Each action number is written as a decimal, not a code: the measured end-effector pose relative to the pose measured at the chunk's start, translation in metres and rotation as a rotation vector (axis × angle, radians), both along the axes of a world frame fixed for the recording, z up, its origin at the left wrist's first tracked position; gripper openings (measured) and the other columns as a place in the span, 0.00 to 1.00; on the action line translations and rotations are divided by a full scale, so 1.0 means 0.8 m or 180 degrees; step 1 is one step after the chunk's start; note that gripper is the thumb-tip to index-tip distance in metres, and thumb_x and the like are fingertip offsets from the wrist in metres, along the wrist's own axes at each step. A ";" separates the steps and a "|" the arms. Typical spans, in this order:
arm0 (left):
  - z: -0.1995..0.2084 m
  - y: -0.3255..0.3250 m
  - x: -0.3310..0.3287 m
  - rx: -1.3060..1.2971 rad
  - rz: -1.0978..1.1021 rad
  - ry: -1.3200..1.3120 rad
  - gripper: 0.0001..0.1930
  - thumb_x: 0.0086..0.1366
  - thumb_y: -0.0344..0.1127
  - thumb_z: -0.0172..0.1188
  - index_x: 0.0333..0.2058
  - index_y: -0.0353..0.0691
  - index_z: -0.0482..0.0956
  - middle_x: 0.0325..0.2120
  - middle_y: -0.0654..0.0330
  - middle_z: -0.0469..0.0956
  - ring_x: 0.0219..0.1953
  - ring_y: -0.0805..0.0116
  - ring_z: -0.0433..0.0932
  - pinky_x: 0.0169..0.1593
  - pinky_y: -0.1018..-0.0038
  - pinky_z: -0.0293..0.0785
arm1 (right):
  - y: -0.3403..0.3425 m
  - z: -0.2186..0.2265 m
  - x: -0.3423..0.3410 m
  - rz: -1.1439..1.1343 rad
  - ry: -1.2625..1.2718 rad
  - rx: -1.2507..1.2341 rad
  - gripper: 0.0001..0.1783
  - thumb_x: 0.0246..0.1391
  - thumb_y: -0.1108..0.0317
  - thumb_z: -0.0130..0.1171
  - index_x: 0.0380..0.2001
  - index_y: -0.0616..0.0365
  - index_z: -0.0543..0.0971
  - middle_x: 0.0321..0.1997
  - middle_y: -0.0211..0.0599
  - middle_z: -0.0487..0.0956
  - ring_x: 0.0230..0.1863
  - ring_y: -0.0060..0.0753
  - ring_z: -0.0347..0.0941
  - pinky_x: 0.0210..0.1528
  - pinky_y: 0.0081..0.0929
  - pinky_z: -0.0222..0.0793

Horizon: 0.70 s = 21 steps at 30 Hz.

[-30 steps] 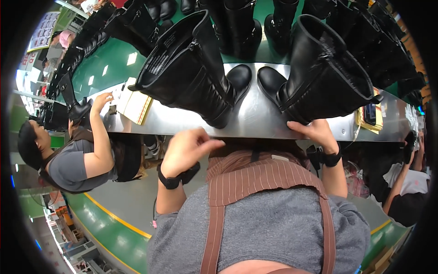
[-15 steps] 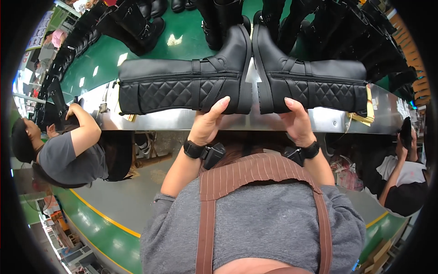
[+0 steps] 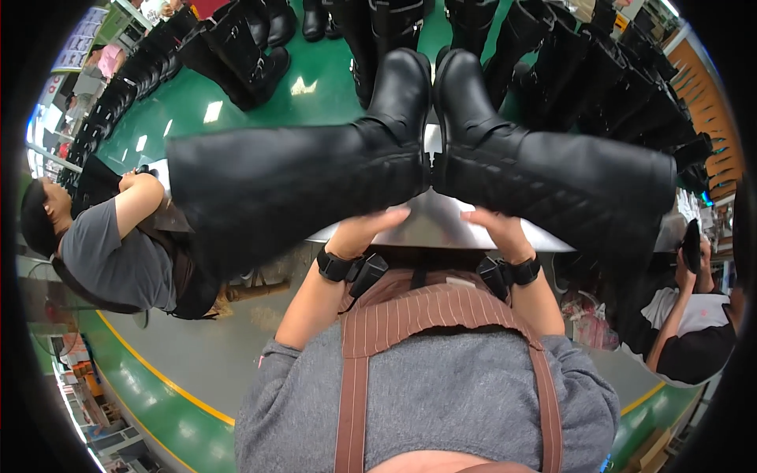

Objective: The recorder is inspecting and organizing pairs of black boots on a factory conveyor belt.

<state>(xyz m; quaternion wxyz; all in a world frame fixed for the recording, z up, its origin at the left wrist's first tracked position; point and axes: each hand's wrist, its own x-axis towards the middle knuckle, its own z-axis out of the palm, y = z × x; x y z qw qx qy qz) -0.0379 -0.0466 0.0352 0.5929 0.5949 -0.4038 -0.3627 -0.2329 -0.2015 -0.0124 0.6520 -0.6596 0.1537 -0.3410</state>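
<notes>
Two tall black leather boots are raised over a shiny metal bench (image 3: 430, 225), soles facing each other and toes pointing away. The shaft of the left boot (image 3: 268, 169) spreads out to the left, and that of the right boot (image 3: 568, 169) to the right; both look blurred. Under the heel end of the left one, my left hand (image 3: 363, 232) is closed on it, thumb showing. My right hand (image 3: 502, 235) grips the other in the same place. Most fingers of both hands are hidden beneath the boots. Each wrist wears a black strap.
Many more black boots (image 3: 236, 55) stand beyond the bench on a green surface (image 3: 315, 98). A person in a grey shirt (image 3: 126, 256) sits at the left. At the far right, another person (image 3: 690, 315) holds up a dark item.
Both boots have come up off the bench toward me and rolled, so the quilted, zipped sides are turned largely out of view. The shafts swing nearer to me at their open ends.
</notes>
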 end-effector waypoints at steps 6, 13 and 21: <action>-0.032 -0.027 0.026 -0.0904 0.0028 0.1857 0.35 0.69 0.52 0.50 0.67 0.47 0.47 0.56 0.57 0.68 0.58 0.63 0.66 0.61 0.64 0.63 | -0.025 -0.004 0.028 0.0416 -0.0777 0.1939 0.40 0.54 0.53 0.58 0.67 0.52 0.57 0.57 0.31 0.70 0.58 0.26 0.64 0.62 0.29 0.58; -0.087 -0.038 0.006 -0.0745 -0.0451 0.2594 0.31 0.70 0.57 0.42 0.62 0.38 0.60 0.57 0.56 0.68 0.58 0.63 0.67 0.62 0.65 0.63 | -0.017 -0.006 0.006 0.0993 -0.0844 0.1904 0.34 0.62 0.49 0.47 0.65 0.55 0.59 0.60 0.38 0.68 0.61 0.36 0.64 0.64 0.41 0.58; -0.041 -0.007 0.003 -0.0696 -0.0706 0.3289 0.27 0.73 0.49 0.40 0.64 0.40 0.55 0.60 0.53 0.65 0.61 0.60 0.66 0.64 0.60 0.61 | -0.010 0.037 0.001 0.1755 -0.1328 0.3322 0.31 0.68 0.48 0.33 0.64 0.59 0.59 0.65 0.47 0.64 0.66 0.49 0.60 0.67 0.60 0.52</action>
